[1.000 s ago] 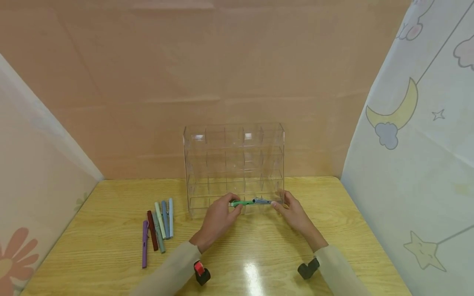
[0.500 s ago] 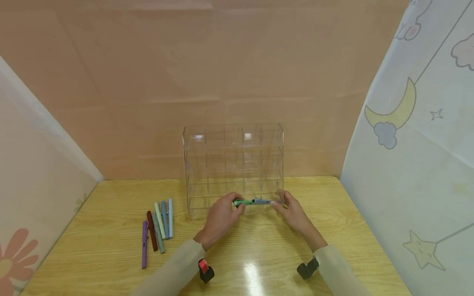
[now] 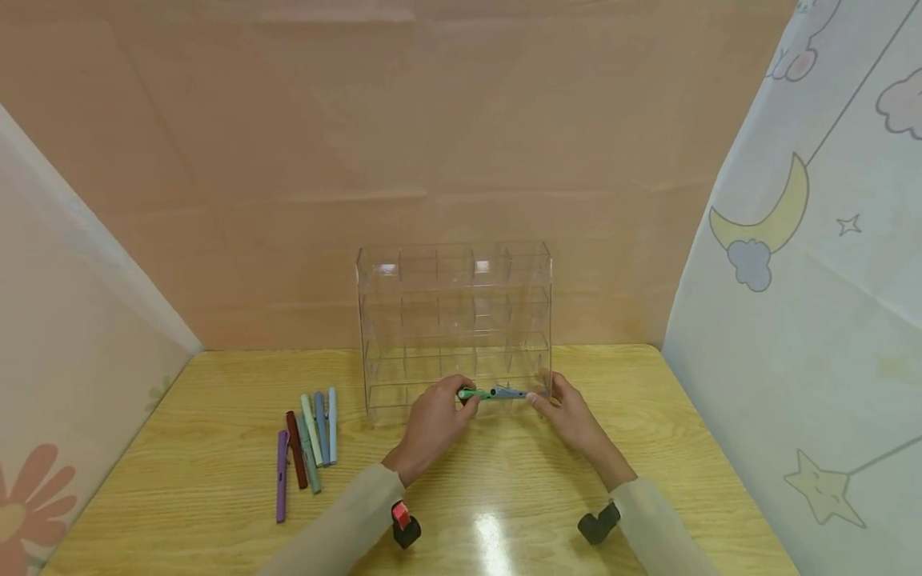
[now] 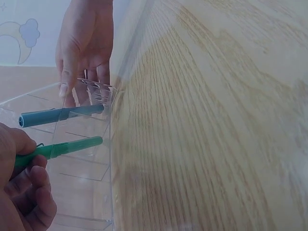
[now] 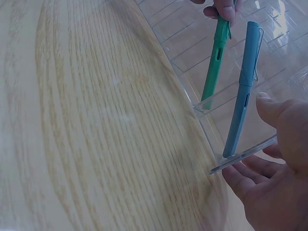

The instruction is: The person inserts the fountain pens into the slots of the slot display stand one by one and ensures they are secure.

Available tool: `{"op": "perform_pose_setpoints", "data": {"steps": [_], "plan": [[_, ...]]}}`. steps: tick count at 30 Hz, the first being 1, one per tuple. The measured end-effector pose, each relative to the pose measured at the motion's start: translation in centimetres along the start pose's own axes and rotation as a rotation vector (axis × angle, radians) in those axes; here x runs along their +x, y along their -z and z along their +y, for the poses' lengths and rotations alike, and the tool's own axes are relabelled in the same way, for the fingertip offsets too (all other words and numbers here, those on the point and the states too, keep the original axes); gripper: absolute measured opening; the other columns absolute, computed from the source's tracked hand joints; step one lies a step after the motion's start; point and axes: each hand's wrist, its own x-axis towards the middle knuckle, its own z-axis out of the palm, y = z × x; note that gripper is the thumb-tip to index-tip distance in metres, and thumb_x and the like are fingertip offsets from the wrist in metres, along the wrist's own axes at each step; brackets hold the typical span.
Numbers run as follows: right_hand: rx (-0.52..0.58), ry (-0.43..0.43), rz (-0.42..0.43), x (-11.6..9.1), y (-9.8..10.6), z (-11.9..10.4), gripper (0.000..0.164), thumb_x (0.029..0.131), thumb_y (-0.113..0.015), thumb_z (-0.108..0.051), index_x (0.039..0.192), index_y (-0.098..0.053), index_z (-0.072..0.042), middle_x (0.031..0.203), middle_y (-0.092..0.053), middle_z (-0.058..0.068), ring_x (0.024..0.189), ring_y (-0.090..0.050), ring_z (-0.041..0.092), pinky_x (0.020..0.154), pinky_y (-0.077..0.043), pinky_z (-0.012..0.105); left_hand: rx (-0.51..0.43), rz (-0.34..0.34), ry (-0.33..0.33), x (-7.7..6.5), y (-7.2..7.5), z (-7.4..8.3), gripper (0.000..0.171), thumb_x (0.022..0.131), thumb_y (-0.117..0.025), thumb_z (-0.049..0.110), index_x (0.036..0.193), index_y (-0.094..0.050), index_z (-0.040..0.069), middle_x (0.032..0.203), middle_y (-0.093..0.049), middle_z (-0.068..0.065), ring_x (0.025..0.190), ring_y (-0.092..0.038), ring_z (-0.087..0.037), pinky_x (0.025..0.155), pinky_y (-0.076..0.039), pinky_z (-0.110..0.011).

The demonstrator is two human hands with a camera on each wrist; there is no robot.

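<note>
A clear acrylic rack (image 3: 551, 320) with tiers of small compartments stands upright on the table. My left hand (image 3: 432, 416) pinches the clip end of a green pen (image 4: 77, 146) between thumb and fingers. In the right wrist view, the pen's lower end is behind the front lip of the bottom tier. Beside it, a blue pen (image 5: 243, 91) leans in the end compartment, clip upward, with no fingers around it. My right hand (image 3: 576, 420) grips the rack's right side panel, thumb on the inner side near the blue pen and fingers outside.
Several capped pens lie on the table left of the rack, among them a purple pen (image 3: 282, 476), a dark red pen (image 3: 296, 448) and a light blue pen (image 3: 332, 424). Behind the wooden table (image 3: 612, 376) hangs an orange-brown backdrop (image 3: 274, 200); patterned sheets flank both sides.
My left hand has shifted slightly to the right with the green pen, whose visible part looks shorter in the head view. The right hand stays on the rack's side.
</note>
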Motion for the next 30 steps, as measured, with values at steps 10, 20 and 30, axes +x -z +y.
{"op": "perform_pose_setpoints", "data": {"steps": [10, 20, 30], "plan": [[-0.012, -0.006, 0.000, -0.15, 0.05, 0.05, 0.074, 0.110, -0.060, -0.037, 0.165, -0.027, 0.001, 0.172, -0.032, 0.025, 0.160, -0.031, 0.047, 0.126, -0.034, 0.064, 0.002, -0.003, 0.015, 0.08, 0.05, -0.23, 0.018, 0.104, -0.070, 0.026, 0.112, -0.075, 0.010, 0.104, -0.079, -0.002, 0.057, -0.046, -0.002, 0.049, -0.037, -0.019], [-0.020, 0.008, -0.005, -0.08, -0.02, -0.03, 0.073, 0.111, -0.059, -0.035, 0.165, -0.025, 0.002, 0.172, -0.032, 0.026, 0.159, -0.031, 0.049, 0.124, -0.036, 0.065, 0.031, -0.007, 0.012, 0.12, 0.22, -0.49, 0.018, 0.103, -0.071, 0.024, 0.111, -0.075, 0.009, 0.095, -0.078, -0.002, 0.060, -0.050, -0.003, 0.051, -0.040, -0.019], [-0.001, 0.004, 0.000, -0.04, 0.05, -0.03, 0.074, 0.111, -0.059, -0.035, 0.165, -0.026, 0.002, 0.171, -0.034, 0.025, 0.160, -0.032, 0.047, 0.125, -0.035, 0.063, 0.028, -0.018, -0.002, 0.07, 0.32, -0.53, 0.016, 0.104, -0.071, 0.024, 0.111, -0.074, 0.010, 0.088, -0.075, 0.001, 0.059, -0.051, -0.003, 0.050, -0.042, -0.019]]}}
